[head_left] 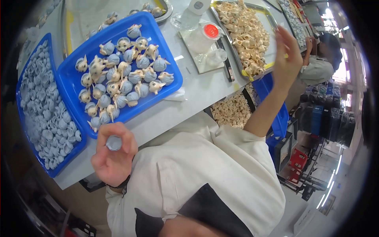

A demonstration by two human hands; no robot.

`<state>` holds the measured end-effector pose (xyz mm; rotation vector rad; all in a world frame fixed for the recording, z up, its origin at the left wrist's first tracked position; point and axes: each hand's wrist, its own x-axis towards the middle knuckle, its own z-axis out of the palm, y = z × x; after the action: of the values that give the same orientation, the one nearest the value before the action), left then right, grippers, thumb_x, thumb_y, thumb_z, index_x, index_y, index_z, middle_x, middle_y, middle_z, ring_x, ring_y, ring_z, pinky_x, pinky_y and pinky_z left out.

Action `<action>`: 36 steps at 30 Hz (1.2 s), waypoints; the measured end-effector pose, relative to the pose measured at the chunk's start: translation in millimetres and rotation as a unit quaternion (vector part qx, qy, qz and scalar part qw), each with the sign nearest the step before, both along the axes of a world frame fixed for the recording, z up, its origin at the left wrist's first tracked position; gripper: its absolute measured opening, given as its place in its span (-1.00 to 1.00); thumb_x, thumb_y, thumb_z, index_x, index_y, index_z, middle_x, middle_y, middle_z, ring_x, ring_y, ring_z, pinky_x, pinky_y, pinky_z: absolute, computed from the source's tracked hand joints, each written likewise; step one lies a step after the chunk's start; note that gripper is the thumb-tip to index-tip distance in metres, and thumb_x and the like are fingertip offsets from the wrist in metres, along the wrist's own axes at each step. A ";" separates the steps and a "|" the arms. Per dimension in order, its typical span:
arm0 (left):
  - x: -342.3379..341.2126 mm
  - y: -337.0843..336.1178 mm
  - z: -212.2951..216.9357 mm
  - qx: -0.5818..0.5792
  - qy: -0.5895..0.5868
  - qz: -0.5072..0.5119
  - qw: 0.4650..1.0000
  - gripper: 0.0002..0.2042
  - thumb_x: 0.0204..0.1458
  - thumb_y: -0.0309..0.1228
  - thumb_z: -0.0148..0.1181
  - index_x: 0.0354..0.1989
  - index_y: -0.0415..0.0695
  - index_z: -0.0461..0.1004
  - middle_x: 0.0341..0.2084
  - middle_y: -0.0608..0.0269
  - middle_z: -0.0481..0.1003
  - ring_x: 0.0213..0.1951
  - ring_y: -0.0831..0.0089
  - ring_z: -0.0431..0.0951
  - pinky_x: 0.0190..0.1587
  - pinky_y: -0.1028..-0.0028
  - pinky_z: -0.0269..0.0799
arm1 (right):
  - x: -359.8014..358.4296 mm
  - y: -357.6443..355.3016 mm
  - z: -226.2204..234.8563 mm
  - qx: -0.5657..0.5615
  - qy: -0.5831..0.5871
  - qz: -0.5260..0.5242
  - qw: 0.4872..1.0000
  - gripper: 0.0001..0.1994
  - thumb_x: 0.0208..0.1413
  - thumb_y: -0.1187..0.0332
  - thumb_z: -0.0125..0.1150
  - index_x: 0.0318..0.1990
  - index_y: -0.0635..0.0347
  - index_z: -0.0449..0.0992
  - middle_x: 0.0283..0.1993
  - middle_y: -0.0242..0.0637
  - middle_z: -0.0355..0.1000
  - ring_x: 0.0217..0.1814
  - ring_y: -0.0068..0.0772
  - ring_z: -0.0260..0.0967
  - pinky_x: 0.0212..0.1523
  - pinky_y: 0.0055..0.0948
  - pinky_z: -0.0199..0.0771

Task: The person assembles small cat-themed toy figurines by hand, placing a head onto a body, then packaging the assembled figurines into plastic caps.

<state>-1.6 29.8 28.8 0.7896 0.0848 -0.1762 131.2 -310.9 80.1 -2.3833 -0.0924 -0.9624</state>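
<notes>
My left hand [114, 158] is closed, thumb and fingers curled round a grey-blue doll hair piece [114, 143], at the near edge of the table. My right hand [288, 57] is raised at the right side of a metal tray [272, 17] with a heap of beige doll head pieces [244, 37]. Its fingers are stretched out, slightly blurred, and I see nothing in them. Beyond my left hand lies a blue tray [167, 51] of doll heads [112, 59] with painted faces, many with grey-blue hair pieces. Left of it, another blue tray [50, 114] holds many loose grey-blue hair pieces [39, 91].
A clear jar with a red lid [211, 31] and small clear vessels [216, 57] stand on a board between the trays. A black-handled tool [229, 70] lies beside them. Below the table edge a bin holds beige pieces [231, 110]. A co-worker [321, 65] sits at the far right.
</notes>
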 end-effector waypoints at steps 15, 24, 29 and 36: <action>12.9 -13.4 3.9 0.058 -0.034 -0.241 0.968 -0.68 0.03 -0.57 -0.12 0.01 -0.31 0.23 -0.18 0.18 0.36 -0.32 0.60 0.39 -0.26 0.62 0.33 | 17.6 -142.2 -89.6 -0.117 0.208 -0.070 0.969 -0.83 -0.10 0.56 0.10 -0.29 0.26 0.40 -0.40 -0.31 0.41 -0.47 -0.46 0.37 -0.44 -0.50 0.34; 16.6 -10.8 12.1 0.122 -0.015 -0.410 0.904 -0.70 0.01 -0.67 -0.16 -0.05 -0.35 0.29 -0.13 0.05 0.34 -0.35 0.53 0.46 -0.27 0.59 0.39 | 13.5 -128.2 -74.3 -0.100 0.198 -0.047 0.974 -0.79 -0.06 0.51 0.13 -0.21 0.14 0.41 -0.51 -0.35 0.36 -0.58 -0.60 0.26 -0.52 -0.59 0.28; 16.3 -13.2 6.0 0.138 -0.091 -0.363 0.917 -0.75 0.06 -0.52 -0.07 -0.09 -0.36 0.33 -0.18 0.06 0.35 -0.35 0.51 0.48 -0.30 0.58 0.40 | -25.7 -84.2 -54.4 0.083 0.048 -0.084 0.992 -0.80 0.00 0.42 0.13 -0.22 0.28 0.36 -0.51 -0.33 0.36 -0.56 -0.58 0.28 -0.50 -0.63 0.30; 17.5 -15.7 1.0 0.077 -0.079 -0.340 0.934 -0.69 0.14 -0.33 -0.12 -0.06 -0.30 0.31 -0.25 0.17 0.39 -0.36 0.55 0.44 -0.29 0.55 0.37 | -60.5 114.1 -15.7 0.102 0.127 0.633 0.757 -0.71 -0.25 0.43 0.29 -0.31 0.28 0.40 -0.40 -0.17 0.37 -0.42 -0.15 0.32 -0.39 -0.30 0.32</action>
<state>16.0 14.2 29.7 0.9643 -0.3393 -0.7678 70.7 -196.7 64.4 -1.5923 -1.2314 0.0361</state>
